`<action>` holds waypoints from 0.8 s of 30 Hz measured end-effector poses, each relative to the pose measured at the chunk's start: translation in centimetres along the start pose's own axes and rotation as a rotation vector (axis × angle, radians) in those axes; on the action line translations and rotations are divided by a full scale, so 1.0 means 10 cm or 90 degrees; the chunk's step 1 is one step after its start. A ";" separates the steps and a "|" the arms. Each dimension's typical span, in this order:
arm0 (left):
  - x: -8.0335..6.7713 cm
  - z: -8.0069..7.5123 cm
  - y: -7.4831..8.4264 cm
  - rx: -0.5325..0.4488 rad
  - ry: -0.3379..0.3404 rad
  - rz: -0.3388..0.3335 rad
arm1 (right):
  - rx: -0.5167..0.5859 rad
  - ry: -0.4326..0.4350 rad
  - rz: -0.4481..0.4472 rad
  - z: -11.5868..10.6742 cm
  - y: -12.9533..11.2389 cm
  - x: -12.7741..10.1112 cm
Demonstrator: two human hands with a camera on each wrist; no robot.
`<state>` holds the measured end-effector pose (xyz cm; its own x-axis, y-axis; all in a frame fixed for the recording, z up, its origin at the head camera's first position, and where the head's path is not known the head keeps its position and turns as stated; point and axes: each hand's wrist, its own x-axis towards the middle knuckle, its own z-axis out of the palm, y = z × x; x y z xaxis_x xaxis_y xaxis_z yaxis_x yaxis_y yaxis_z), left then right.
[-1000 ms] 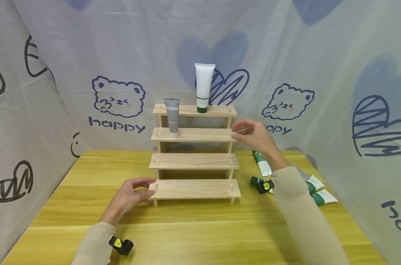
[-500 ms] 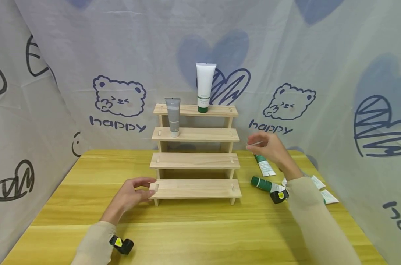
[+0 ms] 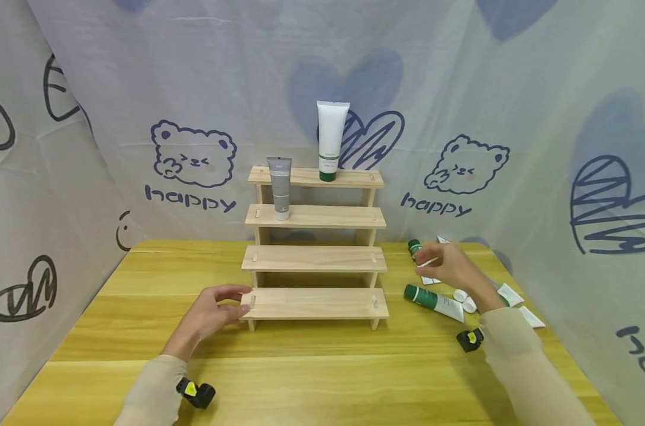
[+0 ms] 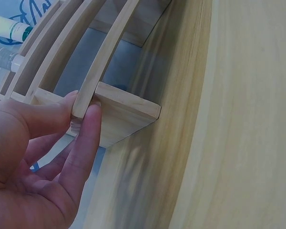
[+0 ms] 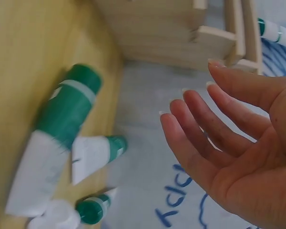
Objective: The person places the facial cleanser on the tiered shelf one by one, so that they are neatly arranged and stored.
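A four-tier wooden display rack (image 3: 314,305) stands on the table. My left hand (image 3: 212,312) pinches the left end of its lowest board between thumb and fingers, seen close up in the left wrist view. On the top tier a white tube with a green cap (image 3: 331,139) stands on its cap; a grey tube (image 3: 281,186) stands likewise on the tier below, at the left. My right hand (image 3: 446,265) holds nothing, its fingers loosely bent in the right wrist view. It overlaps a green-and-white tube (image 3: 414,246) lying right of the rack.
Another green-and-white tube (image 3: 434,302) lies nearer the front, with white caps (image 3: 465,300) beside it. More tube ends (image 3: 530,316) show past my right forearm. A printed cloth (image 3: 450,89) hangs behind the table (image 3: 312,384) and along both sides.
My right hand has moved from beside the rack's upper tiers down and to the right, over the lying tubes. The left hand keeps its hold on the lowest board.
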<state>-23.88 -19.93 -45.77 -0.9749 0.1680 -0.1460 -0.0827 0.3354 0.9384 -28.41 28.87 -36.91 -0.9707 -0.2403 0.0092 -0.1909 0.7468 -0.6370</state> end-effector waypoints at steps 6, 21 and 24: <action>0.00 -0.01 0.01 -0.004 -0.003 0.002 | -0.035 -0.019 0.024 0.06 0.24 -0.06; 0.00 0.00 0.01 0.002 -0.004 0.005 | -0.078 -0.054 0.002 0.15 0.61 -0.19; 0.00 0.00 0.00 0.002 -0.003 0.007 | -0.080 -0.048 0.004 0.15 0.66 -0.22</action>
<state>-23.89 -19.96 -45.72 -0.9747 0.1768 -0.1367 -0.0706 0.3370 0.9389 -27.27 33.36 -42.31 -0.9589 -0.2783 -0.0558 -0.2065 0.8187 -0.5358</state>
